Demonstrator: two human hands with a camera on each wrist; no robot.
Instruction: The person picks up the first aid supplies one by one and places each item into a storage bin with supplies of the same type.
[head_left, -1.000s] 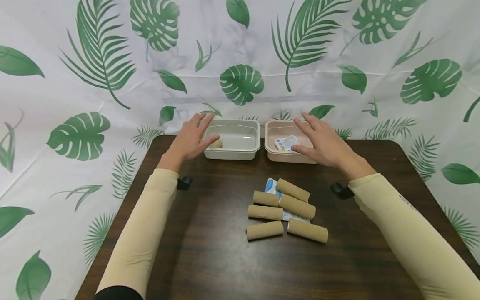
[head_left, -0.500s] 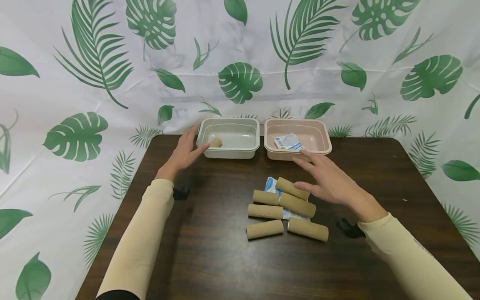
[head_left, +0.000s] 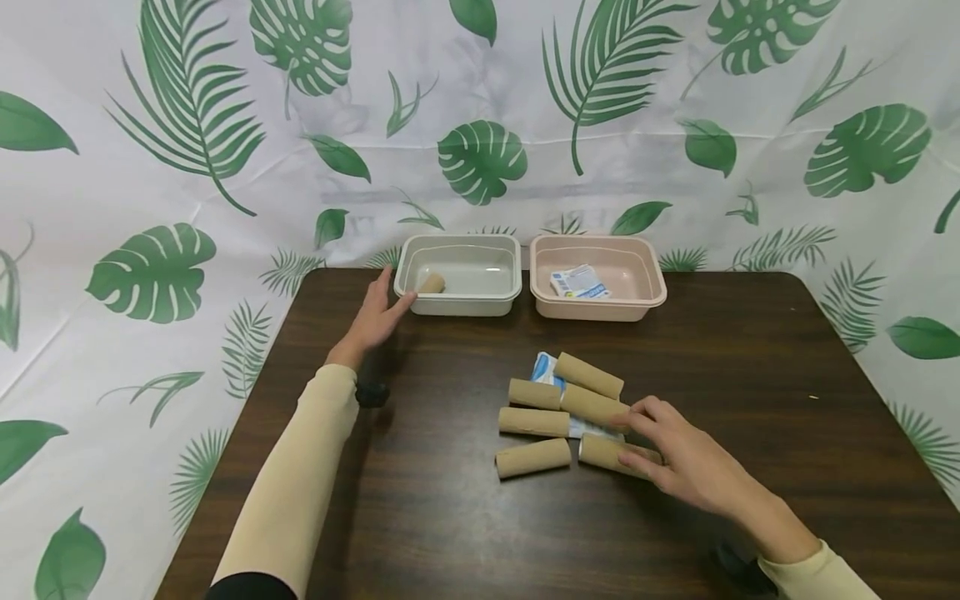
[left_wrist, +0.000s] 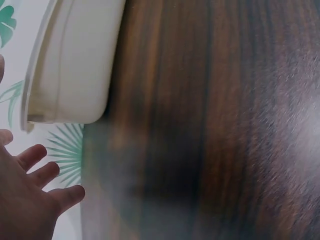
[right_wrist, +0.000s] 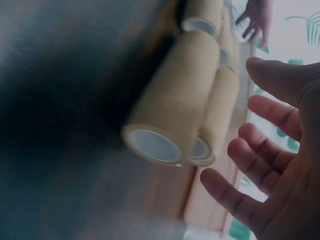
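Several brown cardboard tubes lie in a loose cluster on the dark wooden table, some over blue-and-white packets (head_left: 546,367). My right hand (head_left: 693,462) is over the front right tube (head_left: 600,452), its thumb and fingers spread around the tube's right end without gripping it. In the right wrist view that tube (right_wrist: 170,95) shows a pale inside, with the fingers apart from it. My left hand (head_left: 372,321) is beside the left end of a grey-white bin (head_left: 465,308), thumb near its rim and fingers spread, holding nothing. A small cardboard tube (head_left: 432,283) lies in that bin.
A pink bin (head_left: 592,312) stands right of the grey-white one and holds blue-and-white packets (head_left: 579,282). Behind the table hangs a white cloth (head_left: 405,50) with green leaves. A small pale scrap (head_left: 813,397) lies on the table at right.
My right hand has come down and back from above the pink bin to the front right tube. My left hand has drawn slightly back from over the grey-white bin to its left end.
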